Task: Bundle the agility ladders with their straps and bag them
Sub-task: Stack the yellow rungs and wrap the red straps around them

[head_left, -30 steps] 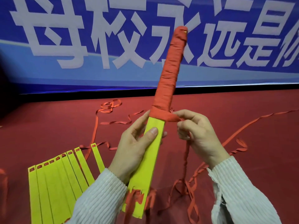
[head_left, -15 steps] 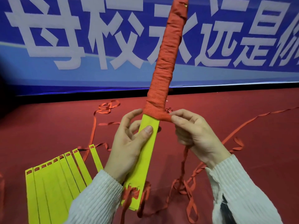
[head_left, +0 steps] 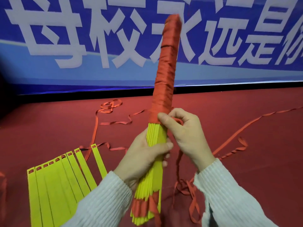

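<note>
Turned ladder bundle [head_left: 155, 138] edge-on since earlier; left hand [head_left: 144, 154] gripped it, right hand [head_left: 183, 136] pinched strap [head_left: 177, 121]; far tip blurred

Even bright light, slight blur

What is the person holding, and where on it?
The left hand grips the yellow ladder bundle at its bare middle; the right hand pinches the red strap at the wrap's lower edge.
</note>
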Action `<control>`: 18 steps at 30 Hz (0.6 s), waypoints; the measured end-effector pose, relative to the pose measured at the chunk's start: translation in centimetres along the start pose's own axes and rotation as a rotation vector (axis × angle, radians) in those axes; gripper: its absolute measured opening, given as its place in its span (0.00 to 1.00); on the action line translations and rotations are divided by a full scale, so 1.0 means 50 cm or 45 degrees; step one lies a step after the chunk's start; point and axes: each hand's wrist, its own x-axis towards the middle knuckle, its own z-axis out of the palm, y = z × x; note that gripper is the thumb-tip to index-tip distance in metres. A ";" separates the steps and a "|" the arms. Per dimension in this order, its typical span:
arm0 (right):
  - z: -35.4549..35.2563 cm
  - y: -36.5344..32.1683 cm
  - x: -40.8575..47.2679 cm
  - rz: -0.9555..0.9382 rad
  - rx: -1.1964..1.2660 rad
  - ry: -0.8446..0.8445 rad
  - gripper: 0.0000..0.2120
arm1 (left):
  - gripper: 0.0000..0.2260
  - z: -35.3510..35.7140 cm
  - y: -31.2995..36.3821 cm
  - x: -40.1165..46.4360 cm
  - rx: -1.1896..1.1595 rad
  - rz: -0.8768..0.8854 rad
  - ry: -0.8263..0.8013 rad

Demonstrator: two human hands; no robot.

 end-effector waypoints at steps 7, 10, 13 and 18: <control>-0.060 0.016 0.004 0.097 -0.057 -0.157 0.14 | 0.06 -0.038 -0.013 0.011 0.050 0.017 0.209; -0.052 0.010 0.008 0.314 0.256 -0.217 0.16 | 0.06 -0.038 -0.005 0.012 0.066 0.061 0.202; -0.039 0.006 0.004 0.515 0.471 -0.348 0.11 | 0.06 -0.036 -0.003 0.010 0.105 0.110 0.191; -0.038 -0.018 -0.002 0.212 0.154 -0.341 0.02 | 0.10 -0.037 -0.004 0.012 0.194 0.234 0.216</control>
